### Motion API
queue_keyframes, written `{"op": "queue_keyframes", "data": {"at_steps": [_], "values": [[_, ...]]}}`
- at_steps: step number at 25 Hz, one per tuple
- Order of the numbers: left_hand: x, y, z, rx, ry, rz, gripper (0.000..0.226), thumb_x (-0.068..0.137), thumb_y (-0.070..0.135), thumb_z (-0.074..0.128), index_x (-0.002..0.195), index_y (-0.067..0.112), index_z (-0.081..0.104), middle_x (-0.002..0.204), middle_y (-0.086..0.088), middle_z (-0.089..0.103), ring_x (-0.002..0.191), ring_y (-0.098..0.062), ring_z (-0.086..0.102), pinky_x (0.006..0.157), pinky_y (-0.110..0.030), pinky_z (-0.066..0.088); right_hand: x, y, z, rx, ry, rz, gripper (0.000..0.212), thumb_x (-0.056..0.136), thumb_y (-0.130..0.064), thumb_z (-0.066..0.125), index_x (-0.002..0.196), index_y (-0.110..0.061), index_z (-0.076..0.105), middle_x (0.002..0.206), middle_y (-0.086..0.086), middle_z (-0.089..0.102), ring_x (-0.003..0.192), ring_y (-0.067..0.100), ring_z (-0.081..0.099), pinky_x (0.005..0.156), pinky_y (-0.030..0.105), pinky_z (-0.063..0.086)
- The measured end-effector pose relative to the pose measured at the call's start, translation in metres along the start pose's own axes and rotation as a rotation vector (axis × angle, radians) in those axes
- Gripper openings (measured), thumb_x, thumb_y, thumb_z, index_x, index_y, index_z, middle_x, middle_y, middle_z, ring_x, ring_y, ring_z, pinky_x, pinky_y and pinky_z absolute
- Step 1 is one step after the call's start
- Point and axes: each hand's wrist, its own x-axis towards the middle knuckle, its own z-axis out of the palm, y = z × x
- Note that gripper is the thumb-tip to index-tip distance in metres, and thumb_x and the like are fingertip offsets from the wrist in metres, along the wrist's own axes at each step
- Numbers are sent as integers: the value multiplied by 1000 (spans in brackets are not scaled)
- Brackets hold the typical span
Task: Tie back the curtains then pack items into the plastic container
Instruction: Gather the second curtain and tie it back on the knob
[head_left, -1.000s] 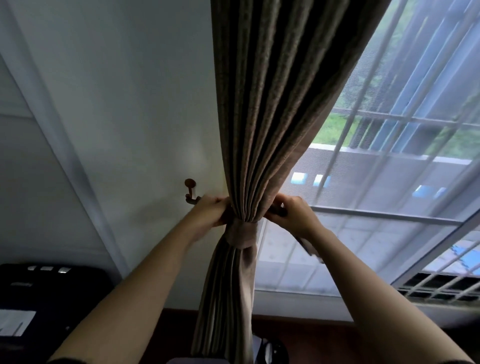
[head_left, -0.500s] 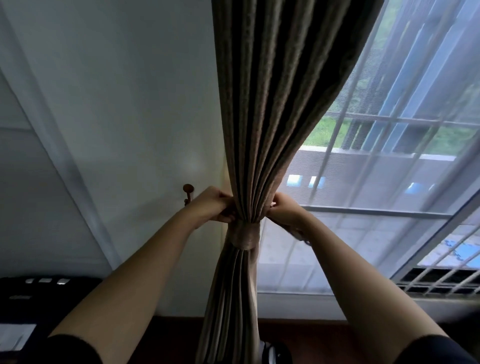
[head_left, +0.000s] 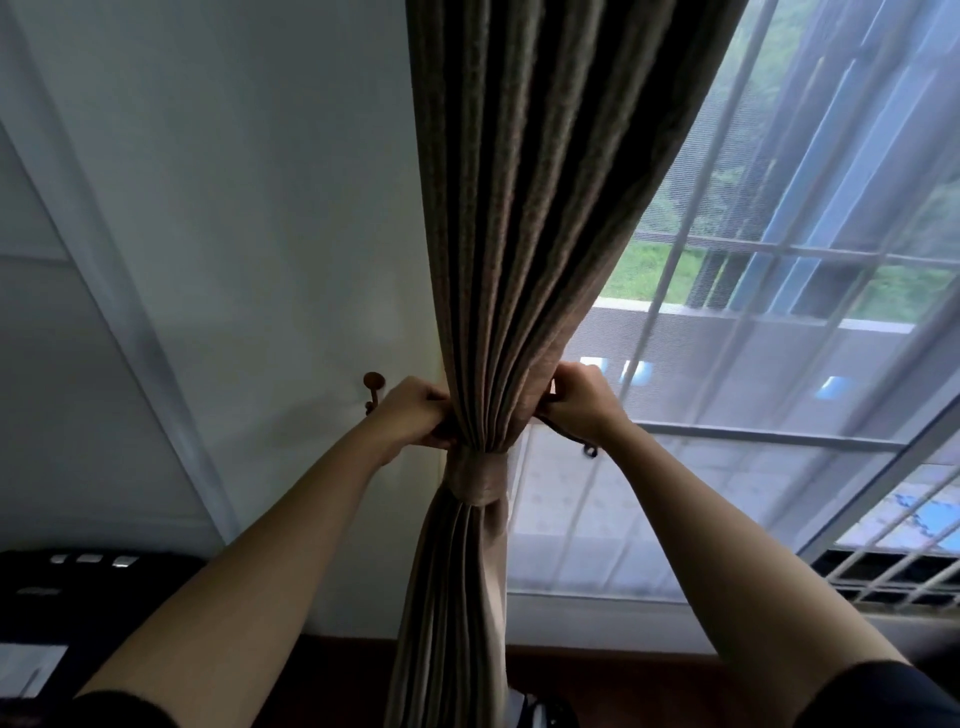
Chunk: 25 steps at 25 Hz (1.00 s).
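A brown pleated curtain (head_left: 519, 234) hangs down the middle and is gathered at its waist by a matching fabric tieback band (head_left: 475, 480). My left hand (head_left: 413, 413) grips the curtain's left edge just above the band. On the right edge my right hand (head_left: 579, 397) is closed on the tieback's dark cord, whose looped end (head_left: 587, 449) dangles below my wrist. A small brown wall hook (head_left: 373, 389) sticks out of the white wall just left of my left hand. The plastic container is not in view.
A sheer white curtain (head_left: 727, 415) covers the barred window on the right. A black appliance or case (head_left: 78, 597) with a white paper on it sits at the lower left. A dark wooden skirting runs along the bottom.
Both hands have shifted slightly up above the band. The right hand has pulled the cord out to the right, so its looped end now hangs visible.
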Motion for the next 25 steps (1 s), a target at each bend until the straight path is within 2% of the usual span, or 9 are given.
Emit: {"op": "queue_keyframes", "data": {"at_steps": [3, 5, 9, 12, 15, 18, 20, 23, 25], "values": [[0, -2, 5, -41, 47, 4, 17, 91, 7, 56, 79, 9, 67, 85, -17, 71, 79, -27, 71, 79, -40, 59, -5, 4, 9, -125, 100, 12, 21, 78, -30, 71, 95, -18, 67, 86, 12, 70, 81, 34, 61, 64, 38, 48], [-5, -10, 11, -71, 64, 51, 15, 93, 15, 53, 88, 15, 67, 94, -15, 71, 86, -24, 70, 80, -34, 58, -20, 17, 26, -182, 134, 34, 18, 84, -30, 65, 101, -23, 67, 90, 9, 71, 84, 32, 63, 64, 36, 45], [-16, -39, 22, -178, 62, 121, 14, 93, 32, 52, 93, 34, 66, 104, 0, 69, 101, -16, 65, 92, -36, 52, -56, 32, 48, -65, 156, 121, 10, 82, -23, 64, 88, -22, 71, 81, 5, 67, 77, 29, 60, 58, 32, 38], [-17, -57, 26, -231, 48, 141, 23, 83, 46, 58, 100, 35, 67, 109, 3, 68, 107, -14, 63, 99, -39, 48, -82, 18, 42, -31, 156, 75, 15, 77, -27, 69, 71, -14, 66, 67, 4, 57, 61, 24, 51, 50, 30, 31], [-20, -53, 32, -75, 131, 186, 23, 90, 39, 55, 102, 19, 61, 95, 5, 65, 92, -12, 63, 82, -22, 50, -121, -14, 56, -39, 239, 23, 25, 73, -30, 70, 59, -16, 56, 56, 2, 55, 51, 19, 48, 44, 21, 15], [-27, -43, 35, 136, 213, 281, 26, 96, 29, 48, 80, 14, 63, 74, 7, 61, 70, -6, 59, 61, -9, 39, -151, -38, 85, -36, 342, 37, 29, 73, -23, 75, 59, -17, 49, 55, -2, 53, 50, 17, 46, 39, 15, 10], [-31, -43, 31, 137, 162, 277, 36, 97, 29, 46, 67, 18, 62, 71, 6, 64, 68, 0, 58, 63, -13, 38, -161, -43, 100, -4, 366, 62, 28, 73, -15, 75, 62, -17, 49, 60, -4, 56, 52, 17, 47, 39, 11, 14], [-39, -48, 25, 57, -121, 234, 29, 89, 36, 57, 68, 18, 67, 78, 5, 68, 78, -7, 63, 74, -20, 44, -172, -56, 123, 58, 342, 51, 16, 77, -16, 66, 75, -21, 51, 69, -5, 60, 51, 16, 54, 42, 22, 33], [-35, -49, 23, 224, -173, 325, 31, 78, 45, 67, 62, 18, 67, 74, -1, 67, 72, -13, 64, 70, -25, 48, -172, -63, 132, 111, 320, 31, 16, 79, -15, 64, 85, -25, 53, 74, -5, 64, 56, 16, 59, 47, 20, 36]]}}
